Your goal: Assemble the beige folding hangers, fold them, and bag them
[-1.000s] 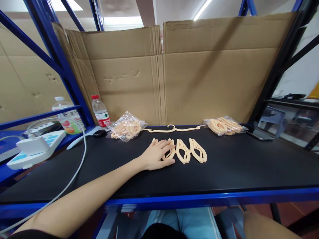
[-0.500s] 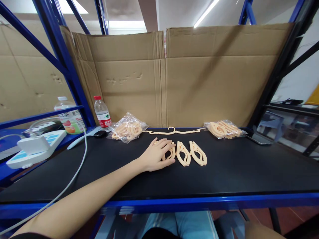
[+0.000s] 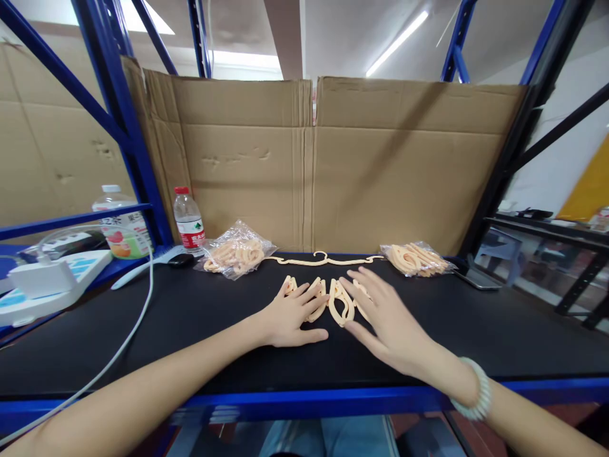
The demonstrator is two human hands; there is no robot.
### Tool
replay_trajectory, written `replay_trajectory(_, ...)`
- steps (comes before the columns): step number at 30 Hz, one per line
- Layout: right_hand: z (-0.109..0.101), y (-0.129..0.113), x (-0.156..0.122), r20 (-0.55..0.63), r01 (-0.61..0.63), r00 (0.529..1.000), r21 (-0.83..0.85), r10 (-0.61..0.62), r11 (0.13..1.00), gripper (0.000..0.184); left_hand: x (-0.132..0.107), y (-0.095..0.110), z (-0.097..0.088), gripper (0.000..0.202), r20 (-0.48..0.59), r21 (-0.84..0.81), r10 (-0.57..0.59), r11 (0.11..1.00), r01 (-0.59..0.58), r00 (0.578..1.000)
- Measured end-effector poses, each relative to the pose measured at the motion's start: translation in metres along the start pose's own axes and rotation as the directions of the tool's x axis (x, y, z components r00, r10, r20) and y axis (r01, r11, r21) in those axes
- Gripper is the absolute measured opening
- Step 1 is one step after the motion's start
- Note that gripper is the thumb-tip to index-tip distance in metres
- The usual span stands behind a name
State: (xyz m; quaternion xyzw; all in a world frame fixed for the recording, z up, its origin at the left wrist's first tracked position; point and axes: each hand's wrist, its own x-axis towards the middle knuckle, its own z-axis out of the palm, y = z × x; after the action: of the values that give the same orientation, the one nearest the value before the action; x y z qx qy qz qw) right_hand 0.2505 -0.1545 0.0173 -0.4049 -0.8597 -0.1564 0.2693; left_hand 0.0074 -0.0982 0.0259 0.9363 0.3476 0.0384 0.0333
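Several folded cream plastic hangers [image 3: 340, 304] lie in a row on the black tabletop [image 3: 228, 365]. My left hand [image 3: 294, 315] rests spread over the left ones, its fingers partly covering them. Over the right end of the row is my right hand [image 3: 387, 320], fingers apart, hiding most of a folded hanger there; whether it touches cannot be made out. Neither hand is closed round anything. Behind the row, an unfolded cream hanger [image 3: 299, 261] lies flat with its hook pointing away from me.
Clear bags of folded hangers lie at the back left [image 3: 238, 251] and back right [image 3: 416, 259]. A red-capped bottle [image 3: 189, 222] stands by the cardboard wall [image 3: 247, 165]. At left are a power strip [image 3: 80, 279] and a white cable [image 3: 137, 330]. A phone-like slab [image 3: 480, 278] lies far right.
My right hand has come in from the lower right to the right end of the row. My left hand has shifted slightly, uncovering a folded hanger at the left. The view has tilted a little.
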Motion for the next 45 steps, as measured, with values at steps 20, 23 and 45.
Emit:
replay_trajectory(20, 0.067, 0.155, 0.078, 0.165, -0.277, 0.949, 0.028, 0.269, 0.96, 0.043, 0.025, -0.041, 0.008, 0.041, -0.581, -0.333, -0.282, 0.938, 0.093, 0.763)
replay_trajectory(23, 0.078, 0.165, 0.075, 0.211, -0.242, 0.95, 0.029, 0.231, 0.97, 0.033, 0.026, -0.054, 0.01, 0.038, -0.591, -0.497, -0.422, 0.862, 0.101, 0.688)
replay_trajectory(45, 0.008, 0.12, 0.059, -0.145, -0.198, 0.965, 0.148, 0.219, 0.969, 0.015, 0.025, -0.07, -0.007, 0.026, 0.066, -0.982, -0.726, -0.168, -0.084, 0.685)
